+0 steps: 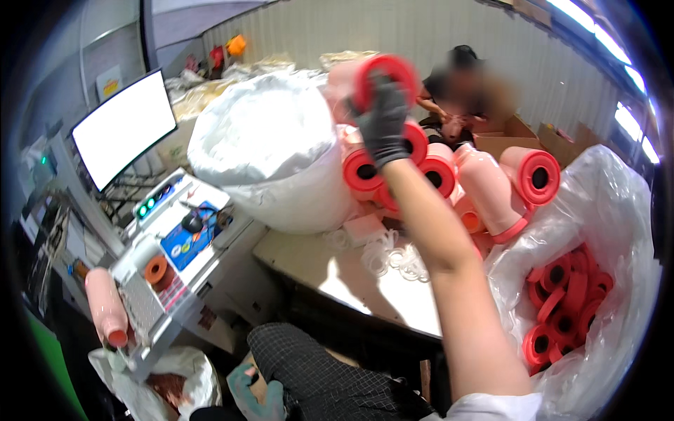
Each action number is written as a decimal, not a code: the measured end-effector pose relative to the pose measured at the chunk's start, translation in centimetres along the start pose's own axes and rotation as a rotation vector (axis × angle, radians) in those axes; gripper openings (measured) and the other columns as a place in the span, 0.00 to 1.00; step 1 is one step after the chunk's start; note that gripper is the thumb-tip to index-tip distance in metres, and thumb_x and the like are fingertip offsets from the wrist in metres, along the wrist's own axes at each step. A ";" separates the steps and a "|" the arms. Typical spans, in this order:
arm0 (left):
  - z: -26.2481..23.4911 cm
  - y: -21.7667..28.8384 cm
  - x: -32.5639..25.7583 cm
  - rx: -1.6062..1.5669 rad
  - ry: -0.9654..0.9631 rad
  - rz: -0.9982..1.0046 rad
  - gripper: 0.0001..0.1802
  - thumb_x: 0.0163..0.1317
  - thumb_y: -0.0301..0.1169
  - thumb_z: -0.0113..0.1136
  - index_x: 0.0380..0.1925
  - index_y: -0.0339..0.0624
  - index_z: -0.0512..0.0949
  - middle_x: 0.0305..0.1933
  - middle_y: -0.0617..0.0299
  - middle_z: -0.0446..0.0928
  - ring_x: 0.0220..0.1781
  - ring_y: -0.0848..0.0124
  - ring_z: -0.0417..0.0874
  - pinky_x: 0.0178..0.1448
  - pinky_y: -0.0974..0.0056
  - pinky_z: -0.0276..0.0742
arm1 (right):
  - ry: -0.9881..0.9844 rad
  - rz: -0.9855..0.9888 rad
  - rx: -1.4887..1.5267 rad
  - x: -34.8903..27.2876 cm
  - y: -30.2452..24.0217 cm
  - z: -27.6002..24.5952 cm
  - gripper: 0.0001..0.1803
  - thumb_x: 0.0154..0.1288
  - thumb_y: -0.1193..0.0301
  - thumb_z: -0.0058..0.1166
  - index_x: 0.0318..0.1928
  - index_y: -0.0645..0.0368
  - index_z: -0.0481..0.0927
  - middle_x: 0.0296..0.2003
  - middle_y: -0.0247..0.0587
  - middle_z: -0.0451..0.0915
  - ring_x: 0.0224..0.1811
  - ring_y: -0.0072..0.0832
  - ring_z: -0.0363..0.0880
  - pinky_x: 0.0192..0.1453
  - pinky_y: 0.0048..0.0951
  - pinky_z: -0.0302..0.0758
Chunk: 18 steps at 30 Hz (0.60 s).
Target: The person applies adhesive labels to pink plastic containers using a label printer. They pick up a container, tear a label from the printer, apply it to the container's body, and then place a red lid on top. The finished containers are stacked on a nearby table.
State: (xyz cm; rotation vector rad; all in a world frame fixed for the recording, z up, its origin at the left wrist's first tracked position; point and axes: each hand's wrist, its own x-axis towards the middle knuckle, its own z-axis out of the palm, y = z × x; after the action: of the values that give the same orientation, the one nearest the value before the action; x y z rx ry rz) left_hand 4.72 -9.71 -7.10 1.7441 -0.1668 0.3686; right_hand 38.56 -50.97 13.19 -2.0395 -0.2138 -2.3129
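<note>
My right hand, in a dark grey glove, reaches far forward with my arm stretched out. Its fingers hook into the red-rimmed end of a pink bottle-shaped container, which is slightly blurred. Right below it lies a pile of similar pink containers, with red rings and dark round openings at their ends. Low beside my knee, my left hand wears a grey-green glove. Its fingers are apart, next to a tan surface, and I see nothing held in them.
A large white lined sack stands behind the table, where white rings lie. Right, a clear plastic bag holds red ring parts. Left are a screen and a workbench with a pink container. Another person sits beyond.
</note>
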 end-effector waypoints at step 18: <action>-1.6 -10.8 -3.8 0.105 -0.071 -0.070 0.17 0.71 0.22 0.65 0.58 0.44 0.75 0.36 0.63 0.77 0.19 0.79 0.70 0.23 0.71 0.66 | -0.437 0.012 -0.017 -7.0 -4.6 -4.7 0.37 0.62 0.56 0.65 0.71 0.50 0.72 0.65 0.49 0.71 0.68 0.48 0.68 0.76 0.59 0.58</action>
State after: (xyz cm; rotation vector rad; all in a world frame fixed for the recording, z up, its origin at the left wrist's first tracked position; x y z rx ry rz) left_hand 4.24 -6.25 -18.12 1.8624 -0.1391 0.2690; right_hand 34.26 -47.40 5.40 -2.5204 -0.1968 -1.8361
